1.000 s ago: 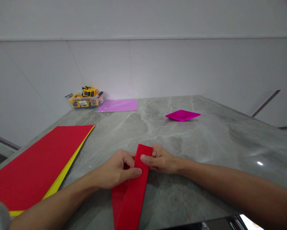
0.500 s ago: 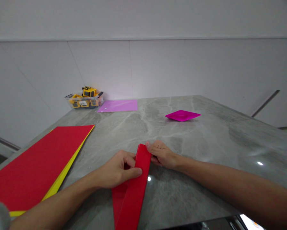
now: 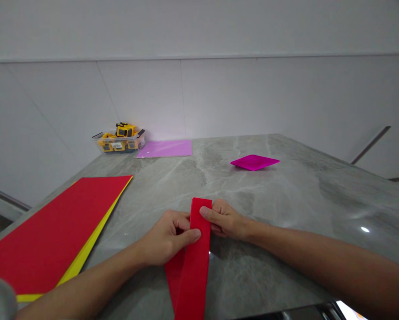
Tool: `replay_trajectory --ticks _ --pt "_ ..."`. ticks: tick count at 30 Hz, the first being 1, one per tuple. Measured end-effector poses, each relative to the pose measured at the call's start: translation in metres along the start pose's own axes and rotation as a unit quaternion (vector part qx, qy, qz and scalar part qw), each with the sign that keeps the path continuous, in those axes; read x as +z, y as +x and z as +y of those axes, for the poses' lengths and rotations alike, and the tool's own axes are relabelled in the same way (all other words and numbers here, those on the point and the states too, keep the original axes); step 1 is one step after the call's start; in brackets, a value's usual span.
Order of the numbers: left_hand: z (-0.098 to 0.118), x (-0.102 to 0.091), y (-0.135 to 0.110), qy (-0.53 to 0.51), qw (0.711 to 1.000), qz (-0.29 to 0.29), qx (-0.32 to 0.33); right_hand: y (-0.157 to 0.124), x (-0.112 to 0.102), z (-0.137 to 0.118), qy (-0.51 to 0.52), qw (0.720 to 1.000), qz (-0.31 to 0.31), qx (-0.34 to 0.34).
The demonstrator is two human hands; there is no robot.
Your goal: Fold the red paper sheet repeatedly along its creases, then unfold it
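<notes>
A red sheet of paper [image 3: 194,275], folded into a long narrow strip with a second layer spreading out at its lower left, is held up over the near part of the table. My left hand [image 3: 172,238] pinches it from the left, thumb flat on the front and fingers behind. Higher up, near the strip's top end, my right hand [image 3: 226,220] grips the right edge with its thumb on the front face. The fingers behind the paper are partly hidden.
Red and yellow sheets [image 3: 62,226] lie stacked at the left. At the back are a clear bin [image 3: 117,144] of yellow toy vehicles and light purple sheets [image 3: 167,149]. A folded magenta paper shape [image 3: 254,162] sits farther right on the grey marbled table [image 3: 302,200].
The red strip has turned more upright and its lower end has swung right. My right thumb has moved from the top corner's edge onto the front face.
</notes>
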State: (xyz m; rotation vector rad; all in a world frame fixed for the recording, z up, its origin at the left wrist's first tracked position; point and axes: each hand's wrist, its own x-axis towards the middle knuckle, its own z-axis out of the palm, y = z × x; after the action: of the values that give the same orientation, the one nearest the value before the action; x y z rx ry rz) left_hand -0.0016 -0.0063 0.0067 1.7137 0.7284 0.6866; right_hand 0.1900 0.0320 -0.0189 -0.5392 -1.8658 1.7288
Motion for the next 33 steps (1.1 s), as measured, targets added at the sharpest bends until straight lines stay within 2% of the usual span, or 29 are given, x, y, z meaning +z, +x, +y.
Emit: replay_trajectory --ticks 6,13,17,21,24,26,31,33 --pt "0.004 0.005 0.001 0.022 0.997 0.071 -0.010 0.001 0.004 -0.001 0.008 1.000 -0.006 -0.017" --pt "0.007 0.008 0.002 -0.021 0.989 0.149 0.002 0.003 0.002 0.000 -0.021 0.999 -0.013 0.029" --pt "0.003 0.008 0.003 -0.035 0.981 0.189 -0.008 0.004 0.001 -0.001 0.019 0.999 -0.014 0.043" --pt "-0.001 0.004 0.004 -0.061 0.966 0.244 -0.060 0.001 0.000 -0.005 0.007 0.997 -0.055 0.055" --pt "0.000 0.005 0.006 -0.072 0.961 0.247 -0.103 0.000 0.002 -0.006 -0.023 0.995 -0.078 0.053" --pt "0.003 0.006 0.006 -0.078 0.958 0.260 -0.088 -0.001 0.005 -0.007 -0.040 0.995 -0.084 0.042" --pt "0.004 0.010 0.004 -0.096 0.923 0.371 -0.016 -0.002 0.011 -0.010 -0.077 0.991 -0.103 0.039" --pt "0.001 0.011 0.004 -0.107 0.914 0.392 -0.008 -0.001 0.012 -0.011 -0.090 0.991 -0.096 0.032"
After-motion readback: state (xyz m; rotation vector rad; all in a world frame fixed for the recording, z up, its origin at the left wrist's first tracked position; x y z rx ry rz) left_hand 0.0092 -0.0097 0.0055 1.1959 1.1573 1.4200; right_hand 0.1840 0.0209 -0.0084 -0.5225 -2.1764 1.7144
